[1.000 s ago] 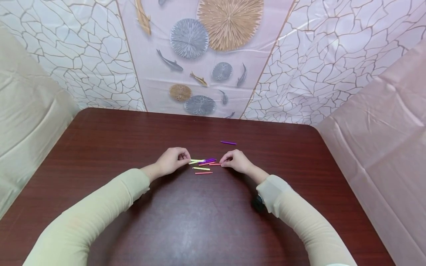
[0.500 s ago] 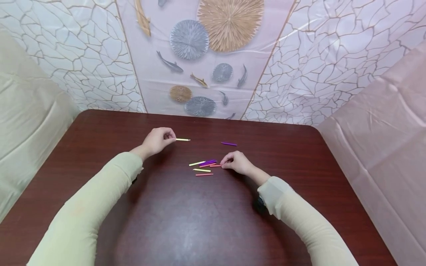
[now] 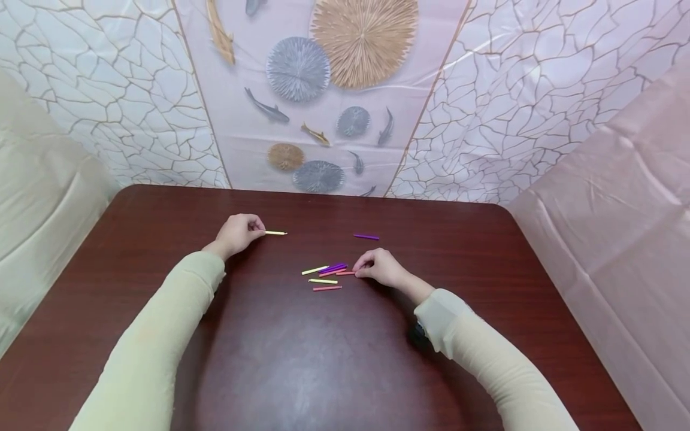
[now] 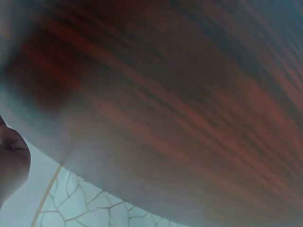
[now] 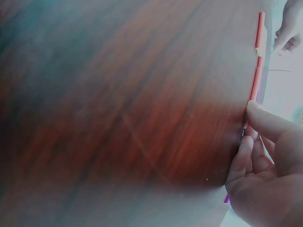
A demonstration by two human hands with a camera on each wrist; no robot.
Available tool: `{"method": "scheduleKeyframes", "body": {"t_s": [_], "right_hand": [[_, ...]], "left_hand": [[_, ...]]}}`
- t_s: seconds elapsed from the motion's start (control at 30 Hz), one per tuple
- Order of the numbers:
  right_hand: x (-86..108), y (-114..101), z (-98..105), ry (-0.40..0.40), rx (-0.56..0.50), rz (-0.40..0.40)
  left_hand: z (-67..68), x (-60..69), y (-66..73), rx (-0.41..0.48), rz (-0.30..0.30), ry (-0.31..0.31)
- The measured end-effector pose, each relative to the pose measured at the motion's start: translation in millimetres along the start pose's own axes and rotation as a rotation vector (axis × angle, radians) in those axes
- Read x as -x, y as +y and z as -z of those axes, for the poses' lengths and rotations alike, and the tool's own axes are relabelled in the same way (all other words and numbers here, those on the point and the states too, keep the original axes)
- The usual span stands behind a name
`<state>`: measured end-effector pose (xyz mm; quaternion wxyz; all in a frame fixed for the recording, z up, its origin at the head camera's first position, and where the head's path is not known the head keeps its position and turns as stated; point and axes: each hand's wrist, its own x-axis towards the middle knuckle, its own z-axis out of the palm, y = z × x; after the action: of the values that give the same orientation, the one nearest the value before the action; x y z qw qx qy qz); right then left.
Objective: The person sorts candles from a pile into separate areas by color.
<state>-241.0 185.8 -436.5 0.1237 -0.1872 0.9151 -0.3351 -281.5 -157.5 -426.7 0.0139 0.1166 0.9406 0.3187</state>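
L hand (image 3: 235, 232) out at back L of the table (image 3: 291, 371), thumb & fingers pinching one end of a pale yellow stick (image 3: 276, 233), free end pointing R. R hand (image 3: 384, 267) nr mid-table, pinching a red stick (image 3: 344, 273) by its R end, just beside a small cluster: purple sticks (image 3: 332, 269), orange stick (image 3: 330, 273), 2nd yellow stick (image 3: 315, 270). 3rd yellow stick (image 3: 323, 281) & pink stick (image 3: 327, 288) lie nearer the body; lone purple stick (image 3: 366, 237) farther back.

Only head cam gives L hand's stick; L wrist cam gets blurry tabletop plus part of the hand at frame edge. R wrist cam goes low: thumb-tip on the red stick, another reddish stick (image 5: 260, 29) beyond, purple tip (image 5: 227, 199) below the palm.

Textures: table dark reddish wood grain, glossy w/ pale glare; sticks slim, straight; sleeves (image 3: 156, 335) pale, cuffs bunched; backdrop (image 3: 323, 137) creased, printed w/ fish & ribbed discs.
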Motion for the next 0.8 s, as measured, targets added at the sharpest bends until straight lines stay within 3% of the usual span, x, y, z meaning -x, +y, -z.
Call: {"method": "scheduleKeyframes", "body": {"t_s": [0.23, 0.57, 0.8], "right_hand": [[0.7, -0.2, -0.9, 0.003, -0.005, 0.013], [0.4, -1.7, -0.8, -0.008, -0.010, 0.004], [0.4, -0.2, 0.2, -0.007, -0.009, 0.010]], "left_hand": [[-7.3, 0.9, -6.2, -0.021, 0.052, 0.013], [-4.4, 4.3, -8.6, 0.069, 0.064, 0.041], [4.5, 1.5, -2.3, 0.167, 0.019, 0.172]]}}
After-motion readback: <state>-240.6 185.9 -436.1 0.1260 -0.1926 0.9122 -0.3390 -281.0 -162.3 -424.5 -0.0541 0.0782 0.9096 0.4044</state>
